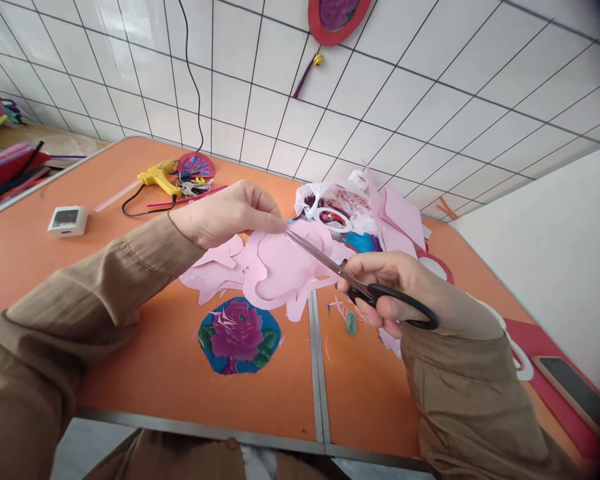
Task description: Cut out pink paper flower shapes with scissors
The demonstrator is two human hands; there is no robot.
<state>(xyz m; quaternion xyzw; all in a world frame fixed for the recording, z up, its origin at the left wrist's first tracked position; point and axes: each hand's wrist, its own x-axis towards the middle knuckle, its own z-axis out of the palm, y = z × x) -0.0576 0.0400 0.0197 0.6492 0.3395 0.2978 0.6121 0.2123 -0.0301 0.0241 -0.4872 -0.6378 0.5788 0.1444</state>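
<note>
My left hand [235,215] is closed in a pinch at the scissor tips, on what looks like a small piece of pink paper; most of it is hidden by the fingers. In my right hand [405,283] are black-handled scissors [323,258], their blades pointing up and left to my left fingertips. Below them lie cut pink paper shapes [280,267] with wavy edges, overlapping in a pile. Nearer me, a round blue cutout with a purple rose [237,337] rests flat on the orange table [180,407], thin pink scraps on it.
A yellow glue gun [160,177] with a black cord lies at the back left, near a small white box [67,221]. A white plastic bag [350,203] and folded pink sheets [397,217] are by the tiled wall. A phone-like dark slab [577,393] lies right.
</note>
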